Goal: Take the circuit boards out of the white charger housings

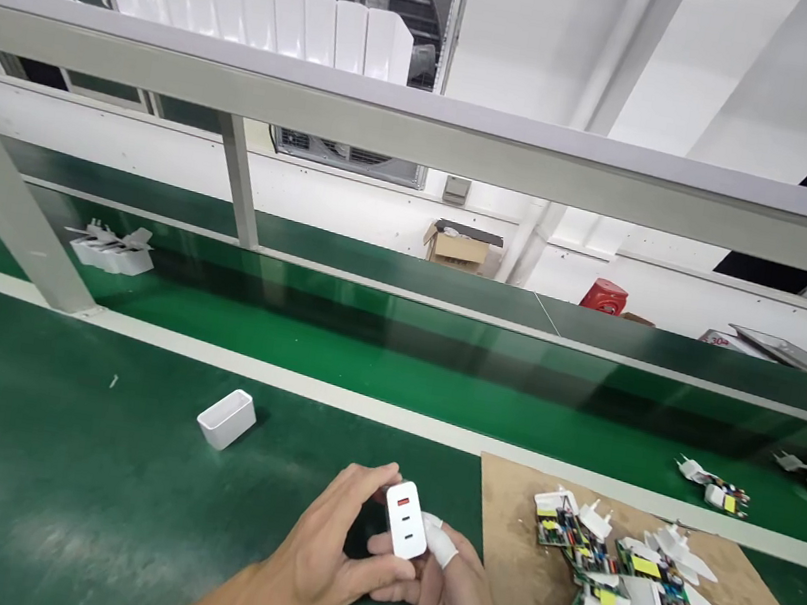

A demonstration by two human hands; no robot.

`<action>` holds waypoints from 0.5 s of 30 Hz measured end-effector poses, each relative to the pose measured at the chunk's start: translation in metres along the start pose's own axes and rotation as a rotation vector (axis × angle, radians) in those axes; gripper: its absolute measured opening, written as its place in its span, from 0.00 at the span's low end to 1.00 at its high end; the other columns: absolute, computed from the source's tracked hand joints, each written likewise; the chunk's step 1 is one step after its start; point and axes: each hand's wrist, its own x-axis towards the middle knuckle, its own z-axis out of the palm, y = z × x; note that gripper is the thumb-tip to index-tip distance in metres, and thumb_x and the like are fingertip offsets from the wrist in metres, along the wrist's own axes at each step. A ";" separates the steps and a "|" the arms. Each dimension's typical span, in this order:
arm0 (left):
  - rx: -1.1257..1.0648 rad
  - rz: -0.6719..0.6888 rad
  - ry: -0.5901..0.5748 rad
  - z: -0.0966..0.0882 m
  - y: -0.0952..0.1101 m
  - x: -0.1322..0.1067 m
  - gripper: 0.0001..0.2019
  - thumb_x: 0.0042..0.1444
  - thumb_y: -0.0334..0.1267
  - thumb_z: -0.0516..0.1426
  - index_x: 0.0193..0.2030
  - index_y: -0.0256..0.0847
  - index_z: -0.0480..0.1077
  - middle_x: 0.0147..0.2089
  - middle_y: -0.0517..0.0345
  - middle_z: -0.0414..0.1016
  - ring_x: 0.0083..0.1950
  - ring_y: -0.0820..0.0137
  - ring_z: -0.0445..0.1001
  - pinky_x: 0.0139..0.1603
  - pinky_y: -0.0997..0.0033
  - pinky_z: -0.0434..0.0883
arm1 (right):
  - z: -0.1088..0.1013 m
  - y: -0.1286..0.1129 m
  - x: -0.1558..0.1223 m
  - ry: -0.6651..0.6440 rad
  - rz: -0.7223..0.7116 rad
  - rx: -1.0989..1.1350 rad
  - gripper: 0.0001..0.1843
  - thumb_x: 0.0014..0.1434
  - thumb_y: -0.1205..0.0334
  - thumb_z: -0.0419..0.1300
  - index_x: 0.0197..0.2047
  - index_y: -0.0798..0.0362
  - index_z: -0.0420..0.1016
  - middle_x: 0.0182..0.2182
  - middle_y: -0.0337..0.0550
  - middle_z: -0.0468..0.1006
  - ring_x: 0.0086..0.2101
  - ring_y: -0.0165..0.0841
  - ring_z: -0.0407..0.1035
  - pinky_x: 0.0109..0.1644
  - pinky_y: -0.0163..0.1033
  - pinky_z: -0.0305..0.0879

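A white charger [406, 520] with one red port and two dark ports on its face is between my hands. My left hand [327, 534] grips its left side, thumb below and fingers above. On the other side my right hand [455, 593] holds it too, with white finger covers on some fingertips; its other fingers curl underneath. The charger's back is hidden by the hands. To the left, apart from both hands, an open-topped white casing [225, 422] rests on the green tabletop [80, 487].
At right, a brown board [504, 570] bears several circuit boards [644, 566] with white plug parts. Beyond runs a green conveyor belt [366, 353] carrying white parts [112, 249] and more boards [724, 492]. A metal rail [430, 125] crosses above, with white casings [286, 17] lined up on it.
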 end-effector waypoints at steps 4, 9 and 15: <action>0.019 0.000 -0.043 -0.003 0.004 0.001 0.38 0.65 0.42 0.66 0.75 0.53 0.51 0.61 0.48 0.76 0.57 0.55 0.77 0.58 0.51 0.78 | -0.010 0.002 0.004 0.054 -0.152 -0.130 0.29 0.61 0.40 0.70 0.53 0.56 0.78 0.41 0.54 0.86 0.43 0.49 0.82 0.51 0.58 0.80; 0.108 -0.118 -0.134 -0.003 -0.002 -0.001 0.49 0.57 0.35 0.70 0.77 0.55 0.47 0.64 0.46 0.73 0.65 0.47 0.71 0.64 0.39 0.73 | -0.028 -0.014 0.003 0.179 -0.793 -1.030 0.14 0.67 0.60 0.62 0.55 0.47 0.78 0.49 0.48 0.82 0.46 0.42 0.81 0.51 0.45 0.81; 0.041 -0.360 -0.197 0.011 -0.016 -0.004 0.48 0.51 0.31 0.71 0.76 0.50 0.54 0.62 0.47 0.74 0.65 0.47 0.72 0.67 0.37 0.71 | -0.023 -0.017 -0.003 0.175 -0.952 -1.599 0.16 0.62 0.74 0.49 0.45 0.50 0.75 0.43 0.48 0.77 0.36 0.38 0.79 0.37 0.41 0.79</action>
